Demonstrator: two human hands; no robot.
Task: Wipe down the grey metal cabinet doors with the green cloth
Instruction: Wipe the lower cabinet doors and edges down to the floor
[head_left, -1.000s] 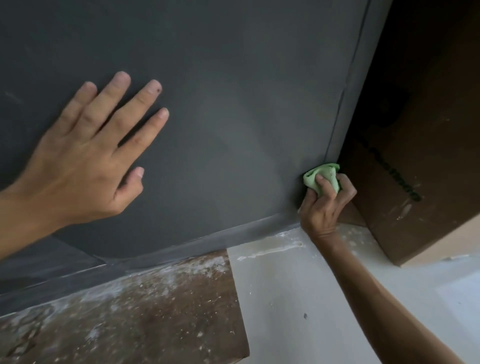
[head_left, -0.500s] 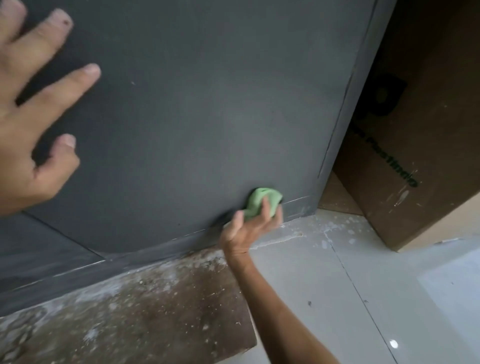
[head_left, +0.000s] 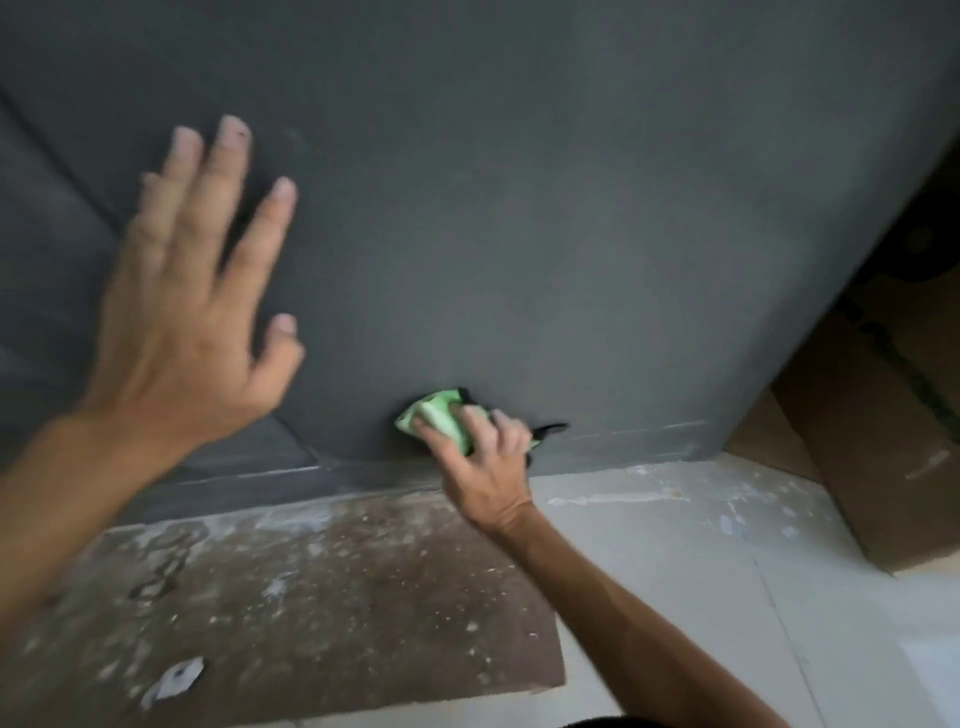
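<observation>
Right hand (head_left: 485, 467) is down low on the grey metal cabinet door (head_left: 545, 218), fingers curled round the bunched green cloth (head_left: 435, 415) and pressing it to the metal right at the door's bottom edge, about 6 o'clock on the panel. The cloth sits just above the cabinet's base strip (head_left: 291, 480), with a dark tag or strap poking out at 3 o'clock of the knuckles.

Up at 10 o'clock from the cloth, the left hand (head_left: 192, 322) is spread wide, fingers straight, holding nothing, palm facing the door. It is blurred, so I cannot tell whether it is touching the metal.

At 3 o'clock of the view a brown cardboard box (head_left: 883, 441) stands just beside the cabinet's corner. At 7 o'clock a dusty brown board (head_left: 337, 613) lies on the pale tiled floor (head_left: 701, 571), butting against the base.
</observation>
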